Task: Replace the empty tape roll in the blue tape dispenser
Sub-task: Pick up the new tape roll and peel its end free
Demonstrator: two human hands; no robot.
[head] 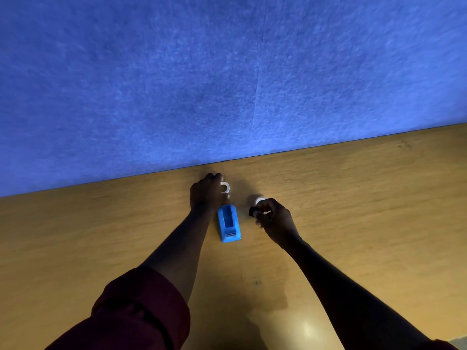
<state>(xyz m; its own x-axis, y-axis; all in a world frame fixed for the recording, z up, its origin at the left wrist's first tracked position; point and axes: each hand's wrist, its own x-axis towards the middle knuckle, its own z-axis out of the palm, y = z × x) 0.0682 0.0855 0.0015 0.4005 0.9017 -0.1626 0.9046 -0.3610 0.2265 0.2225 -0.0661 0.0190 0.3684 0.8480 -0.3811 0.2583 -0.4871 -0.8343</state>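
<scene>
Behind everything, a blue felt wall panel (pixel 227 72) fills the upper half of the frame and meets the far edge of the wooden table (pixel 353 198), which fills the lower half. Two bare forearms reach up from the bottom of the frame; the left one comes out of a rolled dark red sleeve (pixel 136 311) in the lower left.

Near the centre of the frame, just below the wall line, the blue tape dispenser (pixel 228 224) stands on the table between the two hands. Its long side points away from the person, its open roll slot faces up, and no roll can be seen inside it.

The left hand (pixel 206 195) lies just above and left of the dispenser, with the fingers curled around a white tape roll (pixel 225 187). This roll stands on its edge at the fingertips, with its hole visible.

The right hand (pixel 273 217) is to the right of the dispenser, apart from it. Its fingers are pressed together around a small black piece (pixel 252 211); what this piece is, I cannot tell. A second white roll (pixel 259 199) shows just above the knuckles, partly hidden, and it is not clear if the hand touches it.
</scene>
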